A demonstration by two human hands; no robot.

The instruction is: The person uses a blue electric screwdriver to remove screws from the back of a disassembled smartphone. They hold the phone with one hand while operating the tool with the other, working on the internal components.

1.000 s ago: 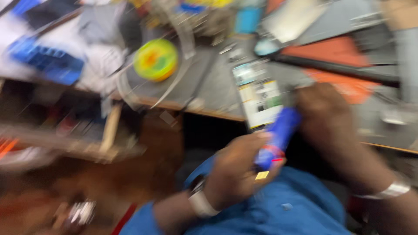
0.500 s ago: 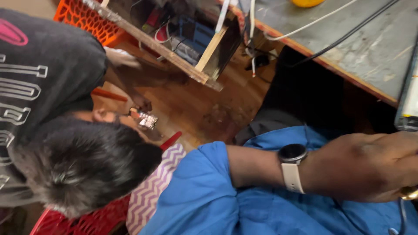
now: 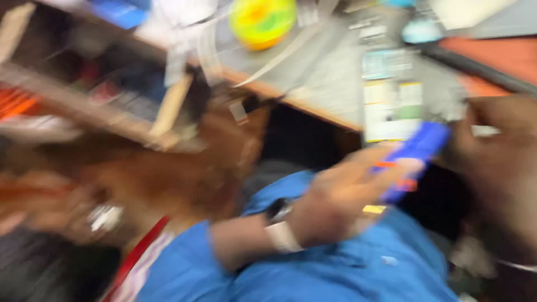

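Note:
The picture is heavily blurred by motion. My left hand point(image 3: 344, 198), with a pale watch strap on the wrist, is closed around a blue stick-shaped object point(image 3: 414, 154) with red and yellow marks, held over my lap in blue clothing. My right hand point(image 3: 498, 156) is at the object's far upper end, seemingly pinching something small and white; its exact grip is unclear.
A grey worktable point(image 3: 330, 84) runs across the top, crowded with a yellow-green round thing point(image 3: 262, 19), printed cards point(image 3: 391, 106) and an orange-red sheet point(image 3: 498, 56). At left stand a wooden frame point(image 3: 168, 106) and orange crate point(image 3: 17, 100). Another person's hand point(image 3: 84, 215) shows at lower left.
The view swung from a neighbouring person's head and the floor back up to the table edge. Both my hands and the blue object are in view again, as one second ago.

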